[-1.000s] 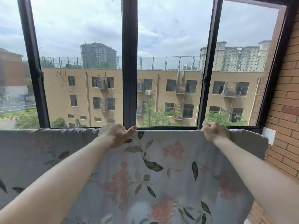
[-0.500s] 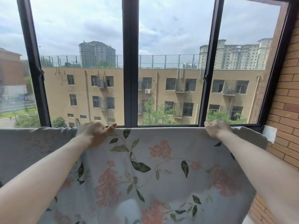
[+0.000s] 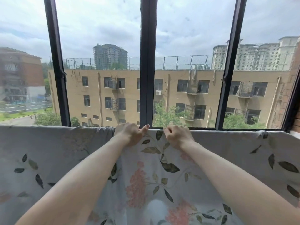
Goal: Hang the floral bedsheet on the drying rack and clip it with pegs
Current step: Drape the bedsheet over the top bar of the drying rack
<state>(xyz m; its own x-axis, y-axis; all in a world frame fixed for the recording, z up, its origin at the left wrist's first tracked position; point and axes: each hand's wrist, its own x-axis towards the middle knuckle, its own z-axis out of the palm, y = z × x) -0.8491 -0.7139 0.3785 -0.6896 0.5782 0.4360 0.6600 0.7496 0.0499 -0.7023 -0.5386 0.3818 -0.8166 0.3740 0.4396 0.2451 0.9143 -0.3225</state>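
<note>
The floral bedsheet (image 3: 151, 179), pale grey with pink flowers and dark leaves, hangs across the whole width of the view at window-sill height. Its top edge runs level below the window. My left hand (image 3: 129, 135) grips that top edge near the middle, thumb pointing right along it. My right hand (image 3: 177, 135) grips the same edge a short way to the right, fingers curled over the fold. The drying rack under the sheet is hidden. No pegs are in view.
A large window with dark frames (image 3: 146, 62) stands directly behind the sheet. A brick wall (image 3: 297, 122) closes the right side. Buildings and trees lie outside.
Both hands have come together along the sheet's top edge: the left slid right, the right slid left. The view has shifted so that more sheet shows on the right.
</note>
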